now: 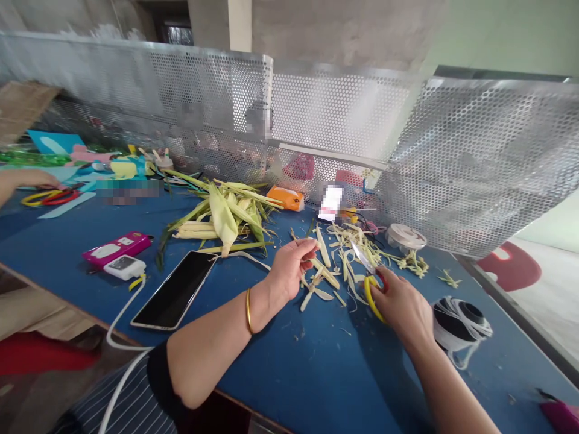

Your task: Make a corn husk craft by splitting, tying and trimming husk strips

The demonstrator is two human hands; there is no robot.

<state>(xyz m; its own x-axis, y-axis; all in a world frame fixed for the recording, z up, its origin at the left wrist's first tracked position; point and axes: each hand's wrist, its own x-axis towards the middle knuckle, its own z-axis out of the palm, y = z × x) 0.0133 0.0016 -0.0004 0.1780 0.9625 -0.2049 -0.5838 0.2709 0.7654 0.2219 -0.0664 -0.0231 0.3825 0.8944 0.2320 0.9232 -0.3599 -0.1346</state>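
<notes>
My left hand [289,265] hovers over the blue table [280,374], fingers pinched on a thin pale husk strip [322,268]. My right hand [400,304] is closed on scissors [368,274] with yellow and red handles, blades pointing up and left toward the cut strips. Several cut husk strips [344,253] lie scattered between and beyond my hands. A pile of green corn husks [226,217] lies farther left.
A black phone [174,289] with a white cable, a pink device [116,247] and a white charger lie left. A tape roll [459,319] sits right of my right hand. A perforated metal screen [353,120] runs along the back. Another person's hand [27,179] rests far left.
</notes>
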